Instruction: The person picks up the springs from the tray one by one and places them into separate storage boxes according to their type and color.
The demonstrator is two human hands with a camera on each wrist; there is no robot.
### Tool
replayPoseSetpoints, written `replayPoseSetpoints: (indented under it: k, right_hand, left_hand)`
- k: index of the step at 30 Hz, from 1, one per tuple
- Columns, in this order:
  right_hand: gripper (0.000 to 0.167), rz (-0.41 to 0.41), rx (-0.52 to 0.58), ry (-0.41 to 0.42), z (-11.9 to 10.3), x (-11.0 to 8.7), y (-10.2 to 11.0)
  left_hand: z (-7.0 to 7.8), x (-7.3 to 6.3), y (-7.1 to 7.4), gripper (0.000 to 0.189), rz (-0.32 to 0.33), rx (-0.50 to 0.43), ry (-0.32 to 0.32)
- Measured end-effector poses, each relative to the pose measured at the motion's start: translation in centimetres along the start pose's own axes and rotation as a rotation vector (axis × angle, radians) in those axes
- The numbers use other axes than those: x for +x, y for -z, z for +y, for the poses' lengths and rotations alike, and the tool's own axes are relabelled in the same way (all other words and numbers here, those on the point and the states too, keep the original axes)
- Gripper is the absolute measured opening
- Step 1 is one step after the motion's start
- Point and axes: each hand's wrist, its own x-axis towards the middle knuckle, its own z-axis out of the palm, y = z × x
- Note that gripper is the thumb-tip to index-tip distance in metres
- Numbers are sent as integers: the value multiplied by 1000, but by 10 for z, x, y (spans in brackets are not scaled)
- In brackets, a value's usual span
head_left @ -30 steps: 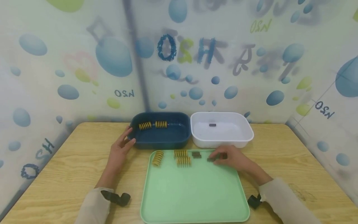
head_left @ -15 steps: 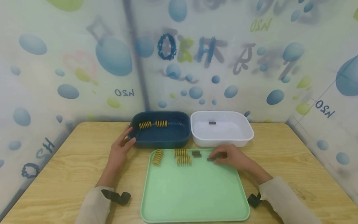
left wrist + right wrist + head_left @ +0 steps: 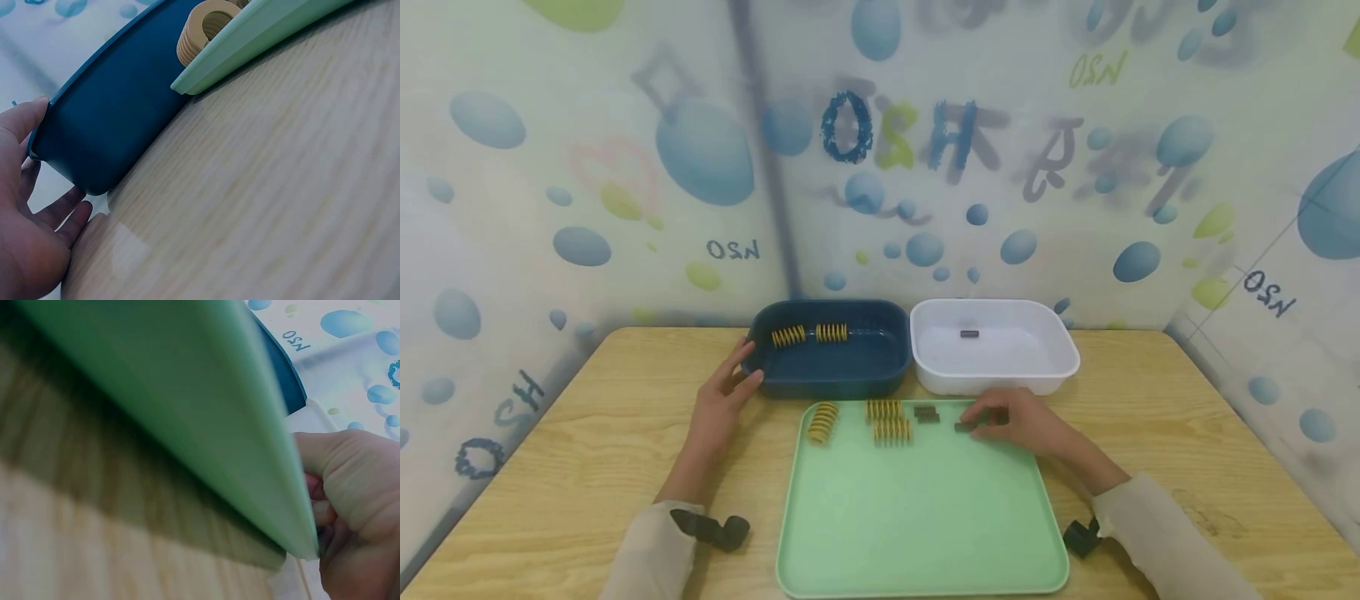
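My left hand [image 3: 718, 408] rests against the left end of the dark blue bin [image 3: 827, 389], its thumb and fingers spread along the outer wall near the rim. In the left wrist view, the fingers [image 3: 62, 206] reach behind that wall. Over the tray's far right corner, my right hand [image 3: 1018, 423] pinches a small dark spring [image 3: 964, 427] between thumb and forefinger; the fingers partly cover it. Left of it on the green tray [image 3: 917, 517] lie small dark springs [image 3: 927, 414], yellow springs [image 3: 892, 431] and a curved yellow spring [image 3: 822, 423]. In the right wrist view, the tray hides the fingertips.
Two yellow springs [image 3: 831, 332] lie inside the blue bin. The white bin [image 3: 996, 385] stands to its right, with one small dark spring [image 3: 969, 334] in it. Both bins stand behind the tray on the wooden table [image 3: 587, 450], near a patterned wall [image 3: 700, 250].
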Motion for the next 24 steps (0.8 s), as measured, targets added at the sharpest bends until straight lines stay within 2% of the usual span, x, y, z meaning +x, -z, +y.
replayPoseSetpoints:
  k: [4, 12, 15, 24]
  right_hand:
    - [21, 18, -9, -6, 19, 2, -5]
    - [19, 20, 10, 11, -11, -1, 2]
    - [18, 13, 8, 5, -12, -2, 2]
    - [20, 20, 19, 34, 26, 0, -6]
  left_hand:
    - [1, 0, 1, 56, 0, 6, -5]
    - [-3, 0, 1, 56, 12, 29, 0]
    - [-2, -1, 1, 56, 9, 32, -4]
    - [-4, 1, 0, 56, 2, 12, -12]
